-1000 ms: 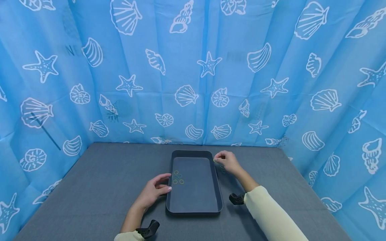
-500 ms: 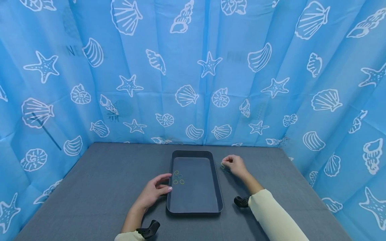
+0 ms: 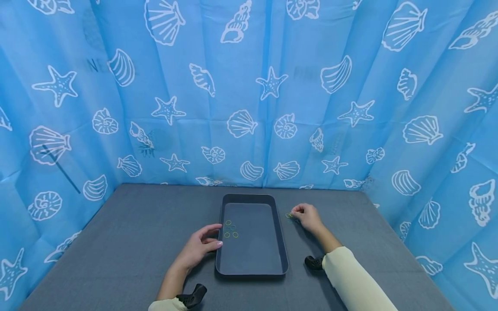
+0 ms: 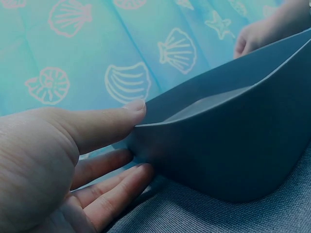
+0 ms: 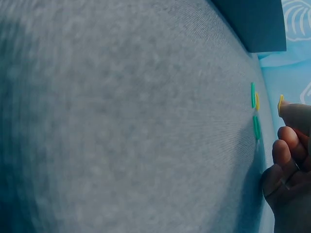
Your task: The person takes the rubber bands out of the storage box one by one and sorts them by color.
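Tray (image 3: 254,254) points lengthwise toward the curtain (image 3: 218,103), left hand (image 3: 197,248) touching it.

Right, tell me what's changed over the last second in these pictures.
The right hand moved rightward and slightly toward the person, away from the tray to the loose rings on the table. A yellow ring shows at its fingertips, as one seemed to a second ago; nothing was plainly let go. The left hand still rests against the tray's left side; the tray and the rings inside it stayed put.

a blue curtain (image 3: 249,56) (shell-patterned) hangs behind the grey table (image 3: 155,229).
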Motion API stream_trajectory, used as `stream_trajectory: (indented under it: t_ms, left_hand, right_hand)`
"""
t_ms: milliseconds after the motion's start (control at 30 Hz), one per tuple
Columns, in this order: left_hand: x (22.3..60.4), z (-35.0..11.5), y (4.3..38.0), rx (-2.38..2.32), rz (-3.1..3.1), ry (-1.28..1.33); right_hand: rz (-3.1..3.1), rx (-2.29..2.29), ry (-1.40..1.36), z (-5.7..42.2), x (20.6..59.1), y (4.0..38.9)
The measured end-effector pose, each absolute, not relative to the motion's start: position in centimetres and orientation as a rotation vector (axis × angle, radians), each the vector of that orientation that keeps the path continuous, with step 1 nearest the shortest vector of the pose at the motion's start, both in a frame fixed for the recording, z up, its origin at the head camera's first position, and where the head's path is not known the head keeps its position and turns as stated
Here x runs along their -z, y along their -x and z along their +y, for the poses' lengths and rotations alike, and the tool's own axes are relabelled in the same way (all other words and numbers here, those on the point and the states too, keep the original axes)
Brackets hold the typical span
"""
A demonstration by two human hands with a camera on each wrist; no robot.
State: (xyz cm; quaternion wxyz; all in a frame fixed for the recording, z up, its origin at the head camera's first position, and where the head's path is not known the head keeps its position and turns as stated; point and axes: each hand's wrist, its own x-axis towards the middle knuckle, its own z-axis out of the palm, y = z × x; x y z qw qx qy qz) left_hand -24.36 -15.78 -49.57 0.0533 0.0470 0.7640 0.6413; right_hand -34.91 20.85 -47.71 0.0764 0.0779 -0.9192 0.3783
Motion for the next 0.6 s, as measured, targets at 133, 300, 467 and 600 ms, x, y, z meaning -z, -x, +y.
stream_trajectory:
  t_ms: [133, 300, 467, 600]
  left_hand:
    - [49.56, -15.80, 24.37, -1.955, 2.319, -0.155]
    - [49.51, -15.79, 24.37, -1.955, 2.315, -0.164]
    - [49.53, -15.77, 24.38, -1.950, 2.313, -0.166]
    - [49.45, -15.76, 24.35, -1.949, 2.311, -0.167]
  right_hand:
    - [-2.770, -1.116, -0.207, 21.08, 48.02, 35.01]
    - [-2.747, -1.101, -0.244, 21.44, 48.20, 34.90]
    - [-2.730, -1.068, -0.268, 21.52, 48.11, 34.71]
    - [-2.785, -1.041, -0.189, 21.39, 48.15, 35.07]
